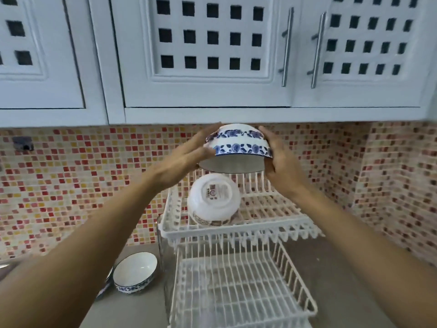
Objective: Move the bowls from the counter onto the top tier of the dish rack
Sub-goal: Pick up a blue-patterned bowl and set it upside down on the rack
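Note:
A white bowl with blue flower bands [238, 144] hangs upside down in the air above the top tier [279, 209] of the white wire dish rack. My left hand [189, 157] presses its left side and my right hand [276, 159] its right side. Below it, a white bowl with a brown-patterned rim [214, 201] rests bottom up and tilted on the top tier's left part. On the grey counter at lower left stands another blue-rimmed bowl [135, 272], upright. A further dish edge shows beside it, mostly hidden by my left forearm.
The rack's lower tier [236, 287] holds nothing. White upper cabinets [212, 67] with metal handles hang close above the held bowl. A red and yellow mosaic backsplash [71, 174] runs behind. A clear glass jar [163, 252] stands against the rack's left side.

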{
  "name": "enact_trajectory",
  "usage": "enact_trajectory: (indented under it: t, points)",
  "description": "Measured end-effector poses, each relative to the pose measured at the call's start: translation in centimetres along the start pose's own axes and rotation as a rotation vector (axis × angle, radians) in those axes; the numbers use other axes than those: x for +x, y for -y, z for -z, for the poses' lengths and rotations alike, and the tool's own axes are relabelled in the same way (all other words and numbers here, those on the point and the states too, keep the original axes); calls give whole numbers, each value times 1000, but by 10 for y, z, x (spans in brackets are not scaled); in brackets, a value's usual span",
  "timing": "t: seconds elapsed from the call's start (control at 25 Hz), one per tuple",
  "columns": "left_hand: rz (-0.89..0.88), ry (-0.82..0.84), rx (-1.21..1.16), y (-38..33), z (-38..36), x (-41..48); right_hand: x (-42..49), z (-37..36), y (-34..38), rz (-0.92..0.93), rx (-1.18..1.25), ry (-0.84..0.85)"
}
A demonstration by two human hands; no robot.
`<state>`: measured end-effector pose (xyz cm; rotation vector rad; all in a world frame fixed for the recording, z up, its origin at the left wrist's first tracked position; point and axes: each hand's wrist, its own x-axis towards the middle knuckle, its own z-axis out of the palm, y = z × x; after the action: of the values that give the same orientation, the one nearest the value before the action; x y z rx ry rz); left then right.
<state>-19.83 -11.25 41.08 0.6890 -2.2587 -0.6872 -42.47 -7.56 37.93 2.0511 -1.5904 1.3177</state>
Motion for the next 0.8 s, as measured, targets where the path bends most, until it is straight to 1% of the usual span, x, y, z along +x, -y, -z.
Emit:
enact_trajectory:
  t: [0.12, 0.16, 0.24, 0.32, 0.4, 0.44, 0.52, 0.56, 0.6, 0.68, 0.8]
  points:
    - [-6, 52, 162, -1, -37, 48, 5, 24, -46, 106, -195, 72]
    - [3, 84, 173, -2, -47, 60, 8, 29, -60, 129, -240, 98]
    - [55, 124, 124, -3, -61, 81, 14, 35, -87, 167, -270, 123]
    - [90, 79, 112, -2, -74, 97, 22, 36, -113, 233, -265, 124]
    - [93, 0, 188, 2, -87, 109, 33, 37, -134, 247, -200, 169]
    - [97, -25, 262, 6, -95, 113, 37, 38, -142, 189, -131, 248]
    - [123, -48, 407, 14, -113, 119, 42, 38, -157, 19, 44, 527]
    - [141, -54, 446, 18, -123, 120, 42, 36, -164, -51, 99, 661]
    - [160, -54, 463, 23, -132, 121, 41, 33, -171, -76, 118, 757]
    - [189, -32, 480, 30, -146, 122, 42, 27, -182, -80, 150, 867]
    - [203, 7, 484, 42, -156, 124, 47, 18, -192, -111, 224, 936]
